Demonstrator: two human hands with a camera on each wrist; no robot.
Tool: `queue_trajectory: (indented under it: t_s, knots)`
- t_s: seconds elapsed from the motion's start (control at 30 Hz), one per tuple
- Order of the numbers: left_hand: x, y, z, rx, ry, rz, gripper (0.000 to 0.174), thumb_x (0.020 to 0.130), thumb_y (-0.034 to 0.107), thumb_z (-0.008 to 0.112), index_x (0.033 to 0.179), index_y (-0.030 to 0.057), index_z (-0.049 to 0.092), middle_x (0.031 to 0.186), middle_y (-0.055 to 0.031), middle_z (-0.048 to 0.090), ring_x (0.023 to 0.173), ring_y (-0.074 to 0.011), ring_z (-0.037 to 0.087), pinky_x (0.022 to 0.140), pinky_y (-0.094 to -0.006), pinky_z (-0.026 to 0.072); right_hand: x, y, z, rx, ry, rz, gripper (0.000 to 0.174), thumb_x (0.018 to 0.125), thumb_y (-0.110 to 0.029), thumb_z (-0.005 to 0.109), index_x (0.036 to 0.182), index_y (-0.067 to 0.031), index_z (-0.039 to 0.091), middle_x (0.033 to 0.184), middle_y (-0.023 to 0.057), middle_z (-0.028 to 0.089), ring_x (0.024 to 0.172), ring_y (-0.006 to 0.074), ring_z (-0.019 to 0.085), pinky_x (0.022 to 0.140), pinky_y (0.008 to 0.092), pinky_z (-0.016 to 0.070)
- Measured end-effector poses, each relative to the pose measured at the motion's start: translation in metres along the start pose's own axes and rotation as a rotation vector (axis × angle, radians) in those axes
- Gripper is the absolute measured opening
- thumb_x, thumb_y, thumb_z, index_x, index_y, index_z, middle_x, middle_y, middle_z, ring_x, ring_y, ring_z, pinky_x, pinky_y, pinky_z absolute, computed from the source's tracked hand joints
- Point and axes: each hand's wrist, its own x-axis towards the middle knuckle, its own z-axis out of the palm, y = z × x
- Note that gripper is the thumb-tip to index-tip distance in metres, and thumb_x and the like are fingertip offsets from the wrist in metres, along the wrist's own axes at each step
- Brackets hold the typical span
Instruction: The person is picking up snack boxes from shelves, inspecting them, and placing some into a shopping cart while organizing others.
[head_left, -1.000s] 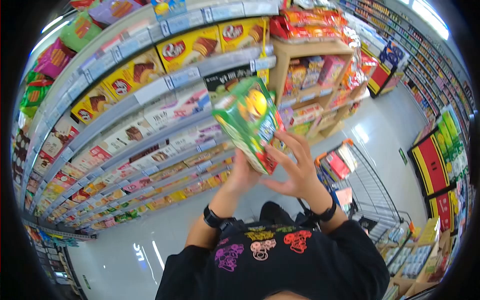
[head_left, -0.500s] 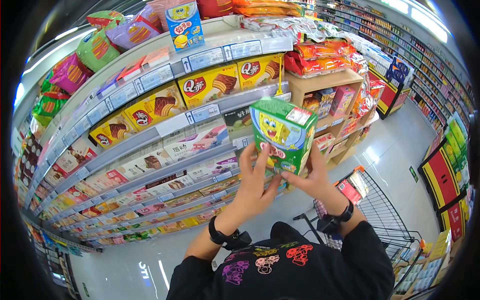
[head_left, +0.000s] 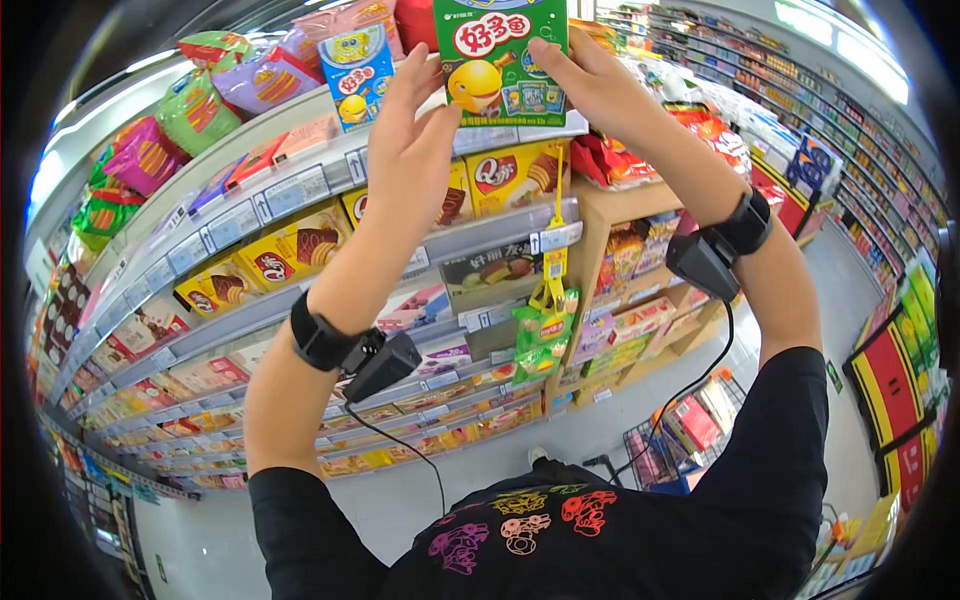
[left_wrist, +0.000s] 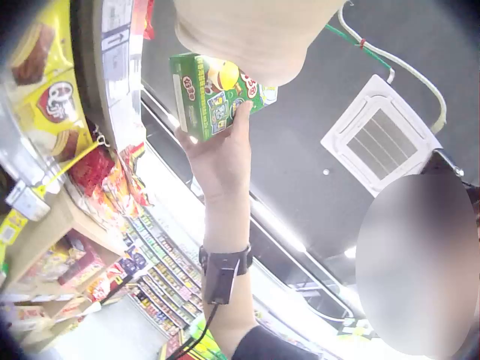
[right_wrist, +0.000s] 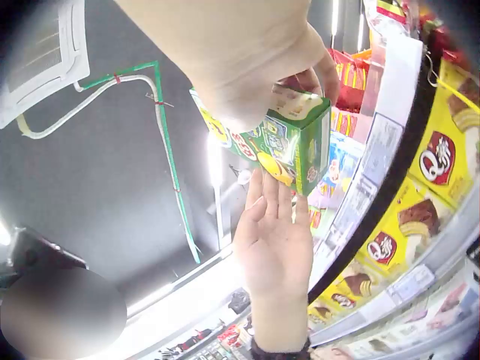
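A green snack box [head_left: 505, 75] with a yellow fish cartoon is held high, level with the shelf's upper part. My right hand [head_left: 598, 88] grips its right side, thumb across the front and fingers behind. My left hand [head_left: 412, 150] is at the left side, fingers fairly straight; in the right wrist view the left palm [right_wrist: 276, 247] faces up, its fingertips right at the box [right_wrist: 292, 146]. The left wrist view shows the right thumb lying over the front of the box [left_wrist: 214, 94]. A blue box [head_left: 352, 75] with a similar fish stands left of my left hand.
Yellow cake boxes [head_left: 510, 180] fill the shelf level beneath, with puffed snack bags [head_left: 262, 75] at the upper left. A yellow hanging strip [head_left: 556, 270] dangles at the shelf's end near a wooden rack [head_left: 605, 210]. A shopping cart [head_left: 690, 430] stands at lower right.
The green box, earlier turned and tilted lower before the chest, has been raised toward the top shelf. Both arms now reach up; the left fingers have left the box's front.
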Motion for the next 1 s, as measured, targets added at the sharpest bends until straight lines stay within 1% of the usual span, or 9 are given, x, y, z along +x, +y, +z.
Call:
queue_trajectory:
  t_s: [0.17, 0.2, 0.3, 0.33, 0.6, 0.7, 0.8, 0.93, 1.0]
  knots:
    - [0.048, -0.027, -0.008, 0.126, 0.001, 0.006, 0.051, 0.079, 0.001, 0.048, 0.128, -0.0046, 0.036, 0.124, -0.0168, 0.047, 0.118, -0.0218, 0.043, 0.093, -0.0307, 0.0387, 0.043, 0.006, -0.002, 0.110, -0.082, 0.071, 0.053, 0.086, -0.051, 0.046, 0.103, -0.0008, 0.048, 0.077, 0.0082, 0.061, 0.062, 0.0143, 0.058, 0.053, 0.0275, 0.0463]
    - [0.053, -0.027, -0.006, 0.158, 0.001, -0.041, 0.050, 0.081, 0.002, 0.045, 0.130, -0.0008, 0.036, 0.129, -0.0125, 0.044, 0.121, -0.0197, 0.040, 0.098, -0.0320, 0.0318, 0.056, 0.013, -0.004, 0.032, -0.160, 0.133, 0.058, 0.086, -0.052, 0.044, 0.113, -0.0011, 0.045, 0.091, 0.0123, 0.061, 0.075, 0.0173, 0.061, 0.057, 0.0294, 0.0506]
    - [0.064, -0.034, -0.002, 0.058, 0.068, -0.198, 0.048, 0.083, 0.005, 0.044, 0.131, 0.0011, 0.036, 0.128, -0.0111, 0.045, 0.119, -0.0184, 0.041, 0.094, -0.0304, 0.0338, 0.075, 0.027, 0.000, -0.020, -0.253, 0.193, 0.061, 0.087, -0.054, 0.040, 0.125, -0.0061, 0.037, 0.111, 0.0115, 0.055, 0.099, 0.0180, 0.055, 0.067, 0.0318, 0.0524]
    - [0.066, -0.040, 0.000, 0.044, 0.094, -0.219, 0.048, 0.085, 0.007, 0.043, 0.132, 0.0030, 0.036, 0.128, -0.0094, 0.046, 0.117, -0.0166, 0.042, 0.091, -0.0292, 0.0347, 0.081, 0.029, 0.000, 0.036, -0.318, 0.227, 0.064, 0.087, -0.054, 0.041, 0.129, -0.0069, 0.031, 0.121, 0.0130, 0.048, 0.107, 0.0221, 0.052, 0.073, 0.0374, 0.0534]
    - [0.090, -0.081, -0.009, 0.221, 0.077, -0.255, 0.049, 0.083, 0.008, 0.045, 0.131, 0.0055, 0.037, 0.127, -0.0078, 0.046, 0.113, -0.0164, 0.043, 0.090, -0.0303, 0.0346, 0.111, 0.057, 0.014, 0.200, -0.402, 0.305, 0.065, 0.087, -0.049, 0.045, 0.131, -0.0052, 0.025, 0.121, 0.0154, 0.047, 0.106, 0.0262, 0.052, 0.074, 0.0387, 0.0540]
    - [0.103, -0.082, -0.011, 0.261, -0.006, -0.376, 0.047, 0.081, 0.008, 0.047, 0.128, 0.0063, 0.041, 0.124, -0.0069, 0.048, 0.111, -0.0165, 0.043, 0.092, -0.0330, 0.0335, 0.122, 0.068, 0.022, 0.219, -0.388, 0.387, 0.060, 0.088, -0.046, 0.045, 0.128, -0.0045, 0.030, 0.120, 0.0159, 0.048, 0.104, 0.0267, 0.053, 0.073, 0.0394, 0.0543]
    - [0.120, -0.079, -0.009, 0.005, 0.019, -0.653, 0.045, 0.080, 0.009, 0.048, 0.124, 0.0081, 0.044, 0.118, -0.0056, 0.048, 0.109, -0.0169, 0.043, 0.092, -0.0358, 0.0325, 0.139, 0.077, 0.027, 0.225, -0.536, 0.482, 0.054, 0.089, -0.043, 0.046, 0.125, -0.0043, 0.036, 0.119, 0.0157, 0.049, 0.102, 0.0279, 0.054, 0.077, 0.0424, 0.0519]
    - [0.137, -0.098, -0.012, 0.064, 0.085, -0.725, 0.044, 0.080, 0.008, 0.048, 0.123, 0.0097, 0.044, 0.114, -0.0042, 0.048, 0.107, -0.0183, 0.043, 0.092, -0.0370, 0.0323, 0.159, 0.099, 0.050, 0.283, -0.508, 0.602, 0.047, 0.090, -0.040, 0.045, 0.122, -0.0065, 0.041, 0.120, 0.0154, 0.048, 0.105, 0.0311, 0.052, 0.091, 0.0497, 0.0401]
    - [0.140, -0.108, -0.016, 0.066, 0.092, -0.787, 0.044, 0.080, 0.008, 0.048, 0.124, 0.0093, 0.043, 0.115, -0.0039, 0.047, 0.107, -0.0188, 0.042, 0.091, -0.0369, 0.0325, 0.160, 0.105, 0.054, 0.316, -0.521, 0.635, 0.045, 0.090, -0.038, 0.047, 0.122, -0.0073, 0.041, 0.122, 0.0154, 0.047, 0.107, 0.0328, 0.049, 0.092, 0.0518, 0.0376]
